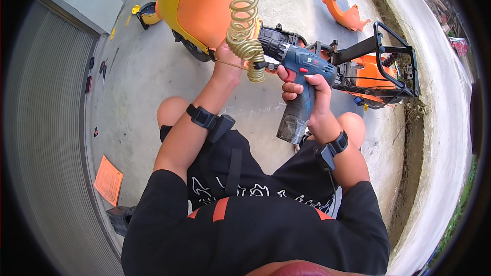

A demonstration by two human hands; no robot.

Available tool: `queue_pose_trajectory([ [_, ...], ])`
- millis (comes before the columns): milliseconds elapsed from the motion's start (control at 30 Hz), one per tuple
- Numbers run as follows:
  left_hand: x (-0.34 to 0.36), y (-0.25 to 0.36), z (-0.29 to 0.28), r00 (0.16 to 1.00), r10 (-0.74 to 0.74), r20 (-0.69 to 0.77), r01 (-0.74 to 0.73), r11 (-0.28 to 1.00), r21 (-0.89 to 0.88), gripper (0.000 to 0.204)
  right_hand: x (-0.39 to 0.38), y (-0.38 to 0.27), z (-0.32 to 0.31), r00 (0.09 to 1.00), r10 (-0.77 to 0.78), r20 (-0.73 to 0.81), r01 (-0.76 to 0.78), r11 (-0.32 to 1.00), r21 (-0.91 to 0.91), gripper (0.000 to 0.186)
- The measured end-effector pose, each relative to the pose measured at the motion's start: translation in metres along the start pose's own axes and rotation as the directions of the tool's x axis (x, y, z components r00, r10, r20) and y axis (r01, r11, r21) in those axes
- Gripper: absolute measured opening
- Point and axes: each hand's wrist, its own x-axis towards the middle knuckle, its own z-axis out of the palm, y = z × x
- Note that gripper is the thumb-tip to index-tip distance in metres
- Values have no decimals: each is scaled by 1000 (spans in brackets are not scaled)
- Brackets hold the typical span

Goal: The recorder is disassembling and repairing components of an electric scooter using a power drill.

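Nearest to us are our own black sleeves and shorts, with both knees bent over the concrete floor. Each forearm carries a black wrist strap.

Our right hand has its grip wrapped tight around the handle of a blue cordless drill, one finger lying by the red trigger. The drill is held up in front of us, between the knees and the scooter, with its dark chuck pointing left and its battery end hanging down toward our right knee.

Our left hand reaches further forward, just left of the drill's chuck. Its grip is pressed together at the lower end of a yellowish coiled hose, though we cannot tell exactly what the fingers pinch, since the coil covers them. The hose spirals upward out of the top of the view.

Behind both hands stands an orange and yellow scooter, its body panels partly removed, with a black metal rack at its right end. Further off, a loose orange panel lies on the floor. On the left, a few small hand tools lie near a ribbed metal shutter, and an orange ribbed plate lies closer to us.
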Motion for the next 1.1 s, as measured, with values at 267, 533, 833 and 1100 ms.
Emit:
queue_pose_trajectory([
  [267, 5, -36, -35, 927, -375, 14, 364, 889, -279, 22, -2, 0, 4, 991, -9, -135, -24, 969, -245, 53],
  [533, 55, -118, -18, 811, -564, -156, 322, 653, -686, 25, 32, -9, -15, 949, -161, -271, -98, 668, -738, 31],
  [833, 59, -226, -57, 742, -612, -273, 28, 435, -900, 28, 103, -44, -96, 831, 83, -551, -495, 564, -661, 31],
  [1100, 65, -243, -74, 729, -651, -214, -16, 296, -955, 28, 125, -30, -100, 860, -48, -508, -479, 268, -836, 41],
])
